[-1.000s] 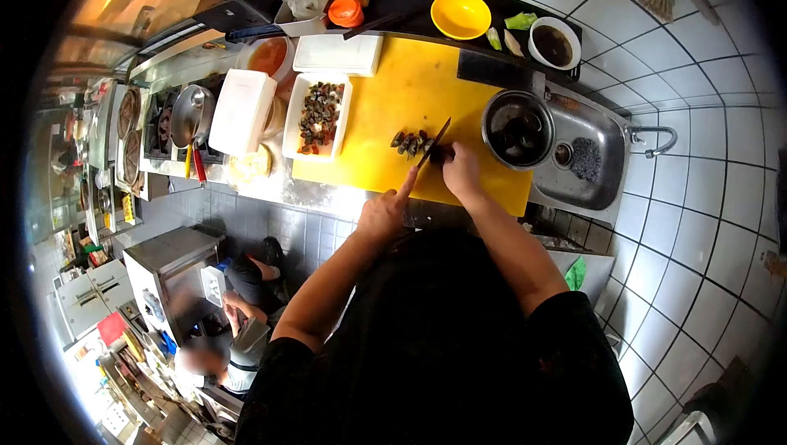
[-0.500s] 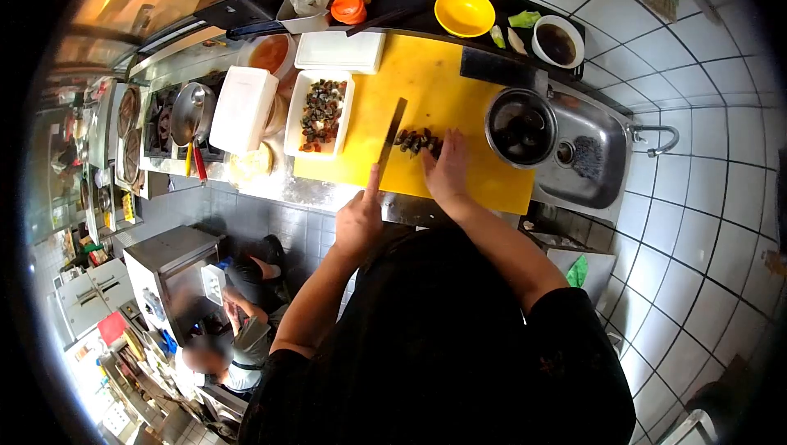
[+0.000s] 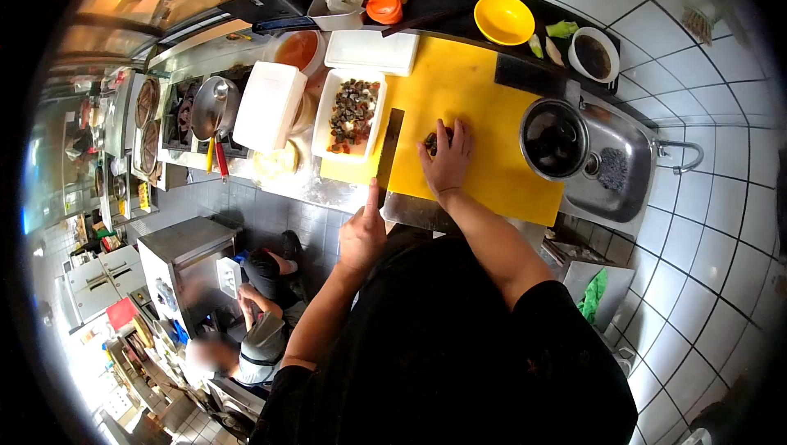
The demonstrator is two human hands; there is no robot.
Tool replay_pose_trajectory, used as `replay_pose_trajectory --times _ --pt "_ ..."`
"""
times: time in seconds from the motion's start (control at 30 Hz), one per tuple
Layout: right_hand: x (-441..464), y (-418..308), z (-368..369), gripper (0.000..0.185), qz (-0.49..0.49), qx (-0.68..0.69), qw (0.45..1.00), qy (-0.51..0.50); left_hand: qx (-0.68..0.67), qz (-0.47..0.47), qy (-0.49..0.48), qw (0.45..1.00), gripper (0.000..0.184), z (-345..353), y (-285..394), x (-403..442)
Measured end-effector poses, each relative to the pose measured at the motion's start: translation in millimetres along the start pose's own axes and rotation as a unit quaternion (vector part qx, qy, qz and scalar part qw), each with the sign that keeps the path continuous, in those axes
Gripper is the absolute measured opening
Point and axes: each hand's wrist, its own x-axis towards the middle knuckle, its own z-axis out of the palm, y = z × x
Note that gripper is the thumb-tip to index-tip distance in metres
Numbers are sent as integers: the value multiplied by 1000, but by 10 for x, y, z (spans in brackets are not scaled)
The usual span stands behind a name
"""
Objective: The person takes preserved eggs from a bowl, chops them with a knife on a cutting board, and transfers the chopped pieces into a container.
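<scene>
My left hand is closed around the handle of a kitchen knife, its index finger stretched along it. The dark blade lies over the yellow cutting board, close beside a white tray. In that tray are many diced dark and amber pieces, resembling chopped preserved egg. My right hand rests palm down with fingers spread over a small pile of similar dark pieces, partly hiding them. The pile sits right of the blade.
A dark pot with dark round things stands by the steel sink. White lidded boxes, a yellow bowl and a bowl of dark liquid line the back. A pan sits left; a person is behind at left.
The whole view has shifted. Against the board, the knife has moved left toward the tray, its blade showing broader. My right hand has moved left from beside the pile to over it.
</scene>
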Motion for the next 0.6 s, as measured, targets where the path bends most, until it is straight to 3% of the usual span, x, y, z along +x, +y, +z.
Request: replay_pose_trajectory --times 0.17,0.27,0.47,0.6 --pt "131 184 60 31 -115 12 993 -9 -6 4 2 1000 71 -10 -61 32" --pt "232 495 79 23 -192 99 975 -50 -18 3 -4 1000 70 -14 -70 70" --pt "510 738 -468 34 -363 67 909 -196 -11 20 -14 1000 78 77 -52 124" --pt "524 599 -686 38 -345 47 915 -203 -3 21 -63 998 78 170 -48 222"
